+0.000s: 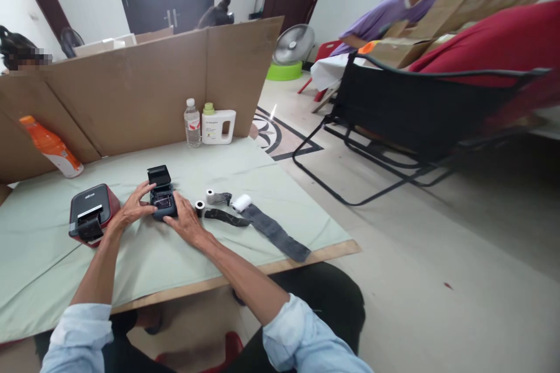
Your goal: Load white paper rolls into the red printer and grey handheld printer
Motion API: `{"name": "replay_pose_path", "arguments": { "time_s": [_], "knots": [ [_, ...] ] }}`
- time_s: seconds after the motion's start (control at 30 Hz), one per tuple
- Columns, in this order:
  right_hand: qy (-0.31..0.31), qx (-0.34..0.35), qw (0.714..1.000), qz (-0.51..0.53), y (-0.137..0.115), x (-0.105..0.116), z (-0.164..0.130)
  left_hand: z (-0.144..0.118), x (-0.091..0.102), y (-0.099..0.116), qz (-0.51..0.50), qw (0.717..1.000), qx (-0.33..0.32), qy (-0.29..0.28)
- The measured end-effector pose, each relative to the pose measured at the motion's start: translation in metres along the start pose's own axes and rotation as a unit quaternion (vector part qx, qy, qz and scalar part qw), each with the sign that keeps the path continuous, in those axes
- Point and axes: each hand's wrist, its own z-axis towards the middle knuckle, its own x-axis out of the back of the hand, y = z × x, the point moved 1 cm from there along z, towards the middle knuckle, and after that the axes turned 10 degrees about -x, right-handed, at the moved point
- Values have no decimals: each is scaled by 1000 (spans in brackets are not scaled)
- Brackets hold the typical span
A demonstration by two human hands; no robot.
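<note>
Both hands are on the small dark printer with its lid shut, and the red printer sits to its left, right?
Not quite. The head view shows the small dark printer with its lid open, tipped up at the back. The rest holds: the left hand and right hand are on it, and the red printer sits to its left.

Small printer (161,198): both hands are covering its sides, and what is lying in its open bay is too small to tell.
Left hand (131,208): fingertips are hiding behind the printer's body.
Red printer (93,213): its label is reading too small.
Counter (52,268): the picture's left edge is cutting off its left edge.
Jug (217,126) label: print is staying unreadable.
</note>
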Motion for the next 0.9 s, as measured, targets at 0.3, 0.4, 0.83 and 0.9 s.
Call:
{"name": "replay_pose_path", "arguments": {
  "time_s": [0.3, 0.4, 0.83, 0.9],
  "knots": [
    [-6, -7, 1000, 1, -7, 4, 4, 11, -11, -5, 113, 992, -60, 7],
    [-6, -9, 1000, 0, -8, 5, 6, 20, -14, -4, 181, 978, -89, 42],
    [-20, -10, 999, -23, -18, 10, 9, 42, -22, 24, 326, 940, -88, 54],
    [-15, -6, 999, -43, -26, 15, 7, 43, -20, 34, 307, 945, -74, 82]
  ]
}}
